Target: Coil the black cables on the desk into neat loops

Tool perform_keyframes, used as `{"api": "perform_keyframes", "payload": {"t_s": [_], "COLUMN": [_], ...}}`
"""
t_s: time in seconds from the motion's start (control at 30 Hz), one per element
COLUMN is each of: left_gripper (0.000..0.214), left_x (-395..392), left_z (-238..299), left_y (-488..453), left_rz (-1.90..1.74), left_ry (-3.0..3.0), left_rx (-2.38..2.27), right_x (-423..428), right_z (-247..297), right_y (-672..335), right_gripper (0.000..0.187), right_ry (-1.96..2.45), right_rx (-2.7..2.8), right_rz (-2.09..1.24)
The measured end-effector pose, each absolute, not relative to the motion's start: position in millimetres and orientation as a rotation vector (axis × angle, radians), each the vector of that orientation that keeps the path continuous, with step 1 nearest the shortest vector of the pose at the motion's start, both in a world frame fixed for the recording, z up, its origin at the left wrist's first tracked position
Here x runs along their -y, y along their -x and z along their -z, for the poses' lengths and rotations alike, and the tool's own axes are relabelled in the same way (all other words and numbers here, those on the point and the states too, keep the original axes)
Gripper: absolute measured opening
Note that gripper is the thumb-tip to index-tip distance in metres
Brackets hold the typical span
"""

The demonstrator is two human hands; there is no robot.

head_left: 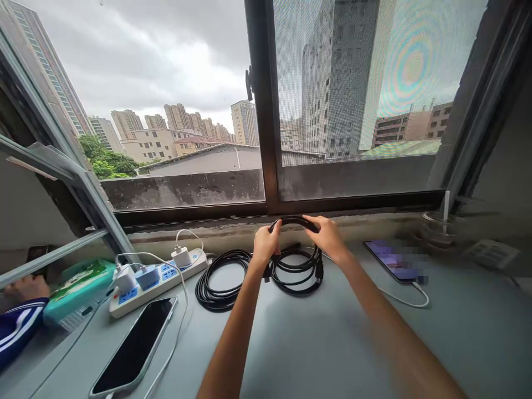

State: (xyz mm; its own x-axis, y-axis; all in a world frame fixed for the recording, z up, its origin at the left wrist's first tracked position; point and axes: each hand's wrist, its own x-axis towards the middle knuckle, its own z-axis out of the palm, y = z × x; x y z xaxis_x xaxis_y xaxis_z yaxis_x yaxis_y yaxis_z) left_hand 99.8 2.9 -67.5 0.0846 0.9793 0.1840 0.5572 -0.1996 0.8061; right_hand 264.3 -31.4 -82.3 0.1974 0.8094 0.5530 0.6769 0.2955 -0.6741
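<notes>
Both hands were up and working, set slightly apart near the window ledge [353, 227], each one clamped on the same black cable [293, 220]! The left hand [266, 243] pinched one end of the arch, thumb uppermost; the right hand [327, 238] had the other, and between them the cable bowed upward in a neat curve, just in front of the window frame [266, 111].

Right below sat a lower coil [297, 290], looped in loose rings with a dark connector [319, 271] showing at its right side; whether it was one piece with the held stretch, the view did not tell. Just to the left, a second coil [210, 302] lay flat on the grey surface [316, 343], its right edge tucked behind the left forearm [230, 343].

Farther left, what a crowd! A white power strip [189, 272] ran at a slant, plugs loaded in, with a dark-screened phone [135, 346] lying beside it. Beyond those stood a teal pack [81, 285], and at the far edge came another person's hand [29, 289] and striped sleeve [20, 332]. Over on the right, a lit phone [390, 260] lay near a clear cup [438, 230].
</notes>
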Motion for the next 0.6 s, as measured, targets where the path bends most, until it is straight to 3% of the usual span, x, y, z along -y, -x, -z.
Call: {"api": "perform_keyframes", "payload": {"t_s": [0.23,0.6], "left_gripper": [0.018,0.026], "left_x": [-10.4,-14.4], "left_z": [107.0,119.9], "left_y": [-101.1,-101.1], "left_rz": [-0.675,-0.284], "left_ry": [-1.934,-2.058], "left_rx": [-1.878,-2.011], "right_x": [3.1,3.0], "right_z": [141.0,154.2], "right_y": [-263.5,-267.1], "right_gripper": [0.024,0.030], "right_ry": [1.687,1.974], "right_rx": [1.611,1.726], "right_rz": [-0.378,-0.444]}}
